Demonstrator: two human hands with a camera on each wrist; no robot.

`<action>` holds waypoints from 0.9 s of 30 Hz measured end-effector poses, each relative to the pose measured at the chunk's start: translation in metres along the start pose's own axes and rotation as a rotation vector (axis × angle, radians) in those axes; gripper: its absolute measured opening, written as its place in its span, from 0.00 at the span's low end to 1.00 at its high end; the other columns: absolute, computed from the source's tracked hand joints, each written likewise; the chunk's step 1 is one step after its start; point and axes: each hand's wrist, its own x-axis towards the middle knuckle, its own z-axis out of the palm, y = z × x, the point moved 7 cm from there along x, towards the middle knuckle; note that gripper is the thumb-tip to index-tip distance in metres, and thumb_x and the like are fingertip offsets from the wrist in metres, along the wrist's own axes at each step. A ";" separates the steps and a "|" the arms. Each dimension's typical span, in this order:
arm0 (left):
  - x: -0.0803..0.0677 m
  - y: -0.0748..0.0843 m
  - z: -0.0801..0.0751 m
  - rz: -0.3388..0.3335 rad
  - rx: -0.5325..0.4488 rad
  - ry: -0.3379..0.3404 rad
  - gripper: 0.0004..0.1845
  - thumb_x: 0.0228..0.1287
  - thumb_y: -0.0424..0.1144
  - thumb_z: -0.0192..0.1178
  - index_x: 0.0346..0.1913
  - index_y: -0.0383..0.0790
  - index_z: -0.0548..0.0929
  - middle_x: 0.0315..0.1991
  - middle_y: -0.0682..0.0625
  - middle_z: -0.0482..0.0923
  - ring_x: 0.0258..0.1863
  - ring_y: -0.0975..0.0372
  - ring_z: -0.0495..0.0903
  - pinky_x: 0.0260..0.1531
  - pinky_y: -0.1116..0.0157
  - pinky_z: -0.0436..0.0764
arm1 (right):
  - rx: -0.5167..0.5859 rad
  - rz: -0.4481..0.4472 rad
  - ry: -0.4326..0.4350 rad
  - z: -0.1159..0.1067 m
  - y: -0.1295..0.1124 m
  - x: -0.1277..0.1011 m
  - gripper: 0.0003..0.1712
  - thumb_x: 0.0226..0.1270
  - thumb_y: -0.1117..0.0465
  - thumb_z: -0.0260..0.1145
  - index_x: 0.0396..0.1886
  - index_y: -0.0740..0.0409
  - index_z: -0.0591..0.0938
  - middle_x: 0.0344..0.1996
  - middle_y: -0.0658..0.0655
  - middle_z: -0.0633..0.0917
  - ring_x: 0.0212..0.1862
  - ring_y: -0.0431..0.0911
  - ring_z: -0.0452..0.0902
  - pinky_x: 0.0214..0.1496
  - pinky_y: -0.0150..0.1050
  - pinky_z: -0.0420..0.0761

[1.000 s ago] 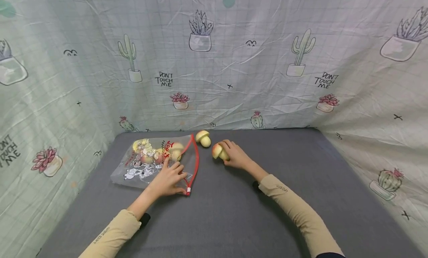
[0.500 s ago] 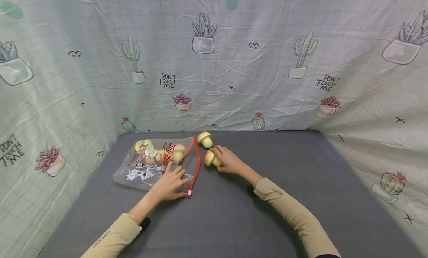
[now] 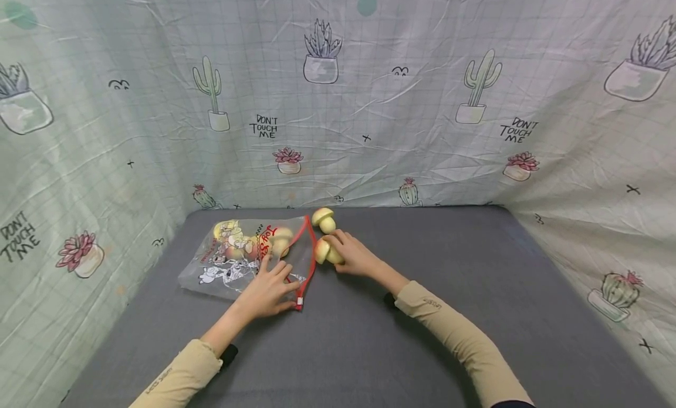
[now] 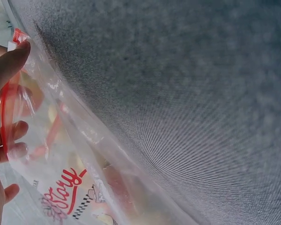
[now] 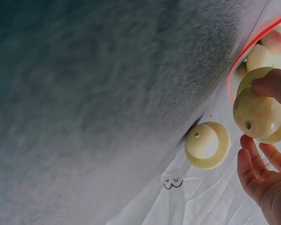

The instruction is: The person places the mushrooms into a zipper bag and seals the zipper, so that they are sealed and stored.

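Note:
A clear zip bag (image 3: 232,267) with a red zip edge and printed cartoon figures lies on the left with several yellow and reddish mushrooms (image 3: 280,243) inside. My left hand (image 3: 266,290) holds its mouth near the white slider, thumb at the corner; some fingers show through the plastic in the left wrist view. My right hand (image 3: 354,254) grips a toy-like mushroom (image 5: 257,112) with a pale yellow stem and a yellow-red cap, right at the red zip edge (image 5: 253,40). Just behind it, another yellow mushroom (image 3: 324,220) lies on the table.
Grey cloth covers the table (image 3: 422,326). A curtain (image 3: 369,103) printed with cacti hangs around its back and sides. The loose mushroom sits near the table's back edge, close to the bag's far corner.
My right hand has carried the gripped mushroom leftward to the bag's mouth. My left hand stays at the bag, and the loose mushroom has not moved on the table.

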 end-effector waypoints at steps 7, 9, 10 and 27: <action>0.002 -0.002 -0.004 -0.010 -0.001 0.033 0.20 0.41 0.61 0.64 0.37 0.55 0.79 0.41 0.47 0.74 0.44 0.55 0.70 0.53 0.39 0.59 | 0.017 -0.023 -0.018 0.000 -0.010 0.006 0.40 0.45 0.59 0.69 0.60 0.56 0.63 0.54 0.58 0.68 0.46 0.49 0.70 0.44 0.42 0.74; 0.002 -0.002 -0.005 -0.011 0.001 0.040 0.20 0.41 0.61 0.64 0.36 0.55 0.79 0.41 0.47 0.74 0.44 0.55 0.71 0.53 0.39 0.59 | 0.022 -0.025 -0.029 0.000 -0.013 0.007 0.40 0.46 0.59 0.69 0.61 0.56 0.63 0.54 0.58 0.67 0.46 0.49 0.70 0.44 0.43 0.74; 0.003 -0.002 -0.006 -0.012 0.002 0.040 0.20 0.41 0.61 0.64 0.36 0.55 0.79 0.41 0.47 0.74 0.44 0.55 0.70 0.53 0.39 0.60 | 0.024 -0.028 -0.032 0.001 -0.014 0.007 0.40 0.46 0.59 0.69 0.61 0.56 0.63 0.55 0.58 0.67 0.46 0.50 0.71 0.44 0.43 0.74; 0.004 -0.002 -0.007 -0.040 -0.004 0.066 0.19 0.40 0.60 0.64 0.32 0.53 0.77 0.38 0.48 0.73 0.44 0.55 0.70 0.52 0.40 0.61 | -0.027 -0.062 -0.077 0.013 -0.032 0.026 0.41 0.53 0.52 0.65 0.65 0.58 0.59 0.56 0.57 0.68 0.50 0.49 0.72 0.46 0.42 0.75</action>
